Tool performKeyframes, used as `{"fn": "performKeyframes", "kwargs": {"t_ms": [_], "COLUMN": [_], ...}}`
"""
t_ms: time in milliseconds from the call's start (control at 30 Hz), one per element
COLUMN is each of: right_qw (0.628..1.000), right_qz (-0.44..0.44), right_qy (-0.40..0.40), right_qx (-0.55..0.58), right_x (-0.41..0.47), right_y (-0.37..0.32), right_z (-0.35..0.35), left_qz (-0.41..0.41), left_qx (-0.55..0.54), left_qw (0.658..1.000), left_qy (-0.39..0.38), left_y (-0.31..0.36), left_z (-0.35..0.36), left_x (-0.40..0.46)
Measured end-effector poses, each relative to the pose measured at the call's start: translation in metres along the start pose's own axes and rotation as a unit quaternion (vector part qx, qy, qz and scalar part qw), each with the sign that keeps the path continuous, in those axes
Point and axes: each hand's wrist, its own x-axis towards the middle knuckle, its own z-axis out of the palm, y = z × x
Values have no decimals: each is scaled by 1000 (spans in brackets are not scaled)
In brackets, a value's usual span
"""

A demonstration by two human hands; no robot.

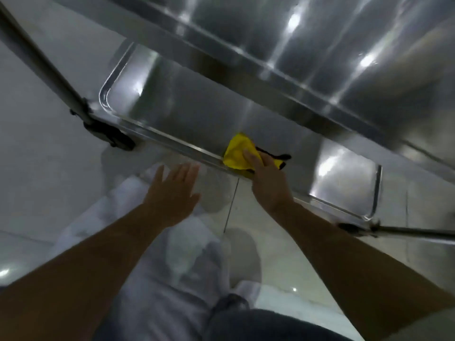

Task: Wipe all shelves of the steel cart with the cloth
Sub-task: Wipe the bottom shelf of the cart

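The steel cart's bottom shelf (187,107) lies low before me, under a higher shelf (307,45) that hides its far part. A yellow cloth (237,152) with a black edge sits on the bottom shelf at its near rim. My right hand (267,183) reaches over the rim and holds the cloth against the shelf, its fingertips hidden behind the cloth. My left hand (172,193) hovers with spread, straight fingers just in front of the rim, holding nothing and touching nothing.
A cart post (41,62) runs down to a black caster (110,135) at the left corner. Another caster and a rail (364,228) stand at the right corner. Glossy pale floor tiles (37,168) surround the cart. My white-trousered legs (160,267) are below.
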Motion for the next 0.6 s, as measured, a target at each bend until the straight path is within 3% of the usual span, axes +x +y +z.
{"fn": "performKeyframes", "kwargs": {"t_ms": [100, 233, 333, 467, 600], "right_qw": [998, 996, 991, 986, 984], "right_qz": [-17, -41, -31, -74, -87], "right_qy": [-9, -19, -47, 2, 37], "right_qx": [57, 82, 119, 153, 150], "right_x": [-54, -133, -181, -227, -262], "right_y": [-36, -82, -111, -141, -159], "right_z": [-51, -144, -225, -341, -460], "left_qz": [6, 115, 150, 178, 193], "left_qx": [-47, -120, -124, -115, -108], "left_qw": [999, 983, 976, 976, 967], "left_qy": [3, 80, 97, 58, 129], "left_y": [23, 58, 81, 120, 173], "left_z": [-46, -144, -229, -344, -474], "left_x": [-41, -106, -157, -211, -252]}}
